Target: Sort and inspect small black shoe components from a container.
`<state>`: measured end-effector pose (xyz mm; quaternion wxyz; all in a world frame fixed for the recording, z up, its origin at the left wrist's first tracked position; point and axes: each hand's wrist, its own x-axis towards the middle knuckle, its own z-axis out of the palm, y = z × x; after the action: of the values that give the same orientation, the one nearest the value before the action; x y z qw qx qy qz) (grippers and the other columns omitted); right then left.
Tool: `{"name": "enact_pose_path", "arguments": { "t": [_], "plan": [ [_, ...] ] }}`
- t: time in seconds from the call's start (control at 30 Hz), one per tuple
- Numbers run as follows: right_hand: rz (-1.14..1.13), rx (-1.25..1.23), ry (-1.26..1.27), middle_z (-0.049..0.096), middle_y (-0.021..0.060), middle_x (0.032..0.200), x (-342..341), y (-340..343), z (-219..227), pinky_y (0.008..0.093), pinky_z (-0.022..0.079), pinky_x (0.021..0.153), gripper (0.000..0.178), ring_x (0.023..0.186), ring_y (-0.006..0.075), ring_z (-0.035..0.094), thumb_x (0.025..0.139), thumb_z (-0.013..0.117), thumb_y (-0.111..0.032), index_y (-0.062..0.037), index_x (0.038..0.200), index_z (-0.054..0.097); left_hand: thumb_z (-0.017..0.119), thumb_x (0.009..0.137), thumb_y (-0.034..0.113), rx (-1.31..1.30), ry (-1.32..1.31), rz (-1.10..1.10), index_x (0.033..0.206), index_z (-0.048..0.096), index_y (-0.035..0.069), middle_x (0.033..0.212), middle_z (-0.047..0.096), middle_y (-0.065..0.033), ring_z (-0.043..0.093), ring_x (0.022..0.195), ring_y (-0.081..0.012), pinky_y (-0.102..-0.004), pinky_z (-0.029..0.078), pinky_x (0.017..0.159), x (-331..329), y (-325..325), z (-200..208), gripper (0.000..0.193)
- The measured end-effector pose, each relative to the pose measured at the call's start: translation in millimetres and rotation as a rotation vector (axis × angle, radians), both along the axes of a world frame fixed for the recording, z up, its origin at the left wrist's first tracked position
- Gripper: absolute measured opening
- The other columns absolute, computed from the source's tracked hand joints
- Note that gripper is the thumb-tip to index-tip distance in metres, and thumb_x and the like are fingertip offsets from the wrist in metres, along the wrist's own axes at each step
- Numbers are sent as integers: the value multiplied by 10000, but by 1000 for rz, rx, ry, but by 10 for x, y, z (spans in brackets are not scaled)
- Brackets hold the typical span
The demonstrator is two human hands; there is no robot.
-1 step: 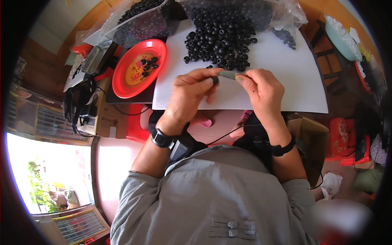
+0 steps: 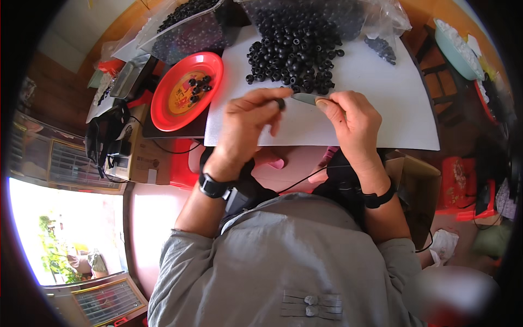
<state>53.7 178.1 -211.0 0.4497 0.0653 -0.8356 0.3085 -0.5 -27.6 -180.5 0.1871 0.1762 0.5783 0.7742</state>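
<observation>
My left hand is closed, pinching a small round black part between thumb and fingers. Just right of it, my right hand grips a small knife; its grey blade points toward the left hand, and its handle is hidden in the fist. A gap shows between blade and part. Beyond both hands lies a heap of black parts, small and round with holes, on the white board. To the left, a red plate holds several similar black pieces.
Clear plastic tubs filled with black parts stand at the back. A plastic bag with more parts sits at the far right of the board. A cardboard box stands below right; a pale green basin is farther right.
My left hand has shifted slightly left with the black part, away from the knife's tip. My right hand has barely moved.
</observation>
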Motion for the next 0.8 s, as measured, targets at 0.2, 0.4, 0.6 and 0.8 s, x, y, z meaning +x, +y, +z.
{"name": "enact_pose_path", "arguments": {
  "t": [0.2,0.4,0.6,0.8],
  "plan": [
    [25,-5,53,600,29,651,41,52,-1,347,431,528,188,597,219,563,814,790,-172,-81,770,632,596,899,-1,-433,490,548,1103,724,-21,911,655,-28,550,724,-81,-223,441,627,-488,-743,294,242],
    [66,-73,34,606,28,658,54,16,16,336,422,524,162,592,202,551,818,787,-134,-70,775,644,694,796,47,-1148,1263,722,1005,757,93,992,675,-75,581,943,-264,-379,495,862,-715,-879,130,222],
    [87,-104,36,627,30,685,52,5,-9,329,429,530,150,603,198,558,816,790,-128,-64,794,656,801,748,129,-841,1195,424,852,721,44,849,613,-107,572,877,-323,-424,485,756,-450,-106,-17,156],
    [88,-100,36,632,32,692,56,10,3,331,434,533,148,611,199,566,811,792,-121,-62,798,657,731,798,87,-900,1180,328,901,731,43,819,609,-88,577,835,-265,-372,471,711,-507,138,-147,112]
  ]
}}
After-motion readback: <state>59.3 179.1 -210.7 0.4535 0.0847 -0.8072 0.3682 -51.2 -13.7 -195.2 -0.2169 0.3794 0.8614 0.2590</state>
